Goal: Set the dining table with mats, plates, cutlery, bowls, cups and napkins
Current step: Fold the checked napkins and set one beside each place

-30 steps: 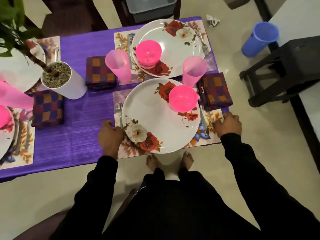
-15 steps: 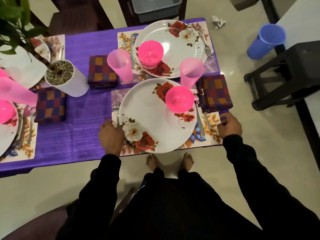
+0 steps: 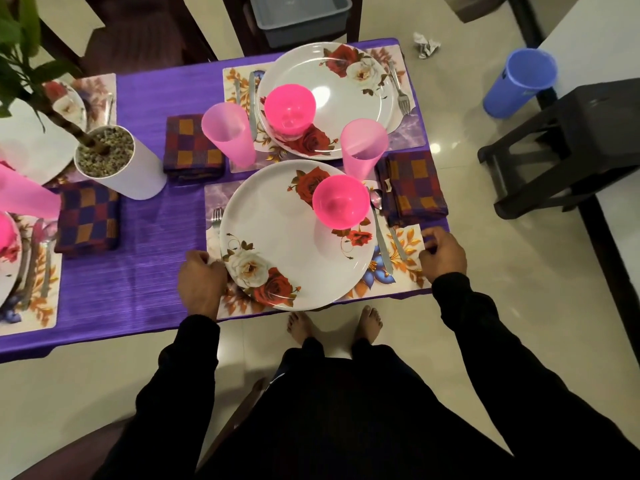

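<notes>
Squaring the near mat (image 3: 398, 271) at the desk (image 3: 138, 271) edge, loaded with plate (image 3: 298, 237).
Left hand (image 3: 201, 285) and right hand (image 3: 441, 252) each pinch a side edge; the mat looks thin, flexible, likely slippery, so it is best slid, not lifted.

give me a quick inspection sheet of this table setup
surface: purple tablecloth over the table
job's things: near mat carries flowered plate, pink bowl, fork, knife and spoon; pink cup and checked napkin behind
clutter: potted plant; crumpled paper on floor
hands: left hand grips mat's left edge, right hand its right edge
cables: nothing seen
surroundings: blue cup, black stool, grey tub
</notes>
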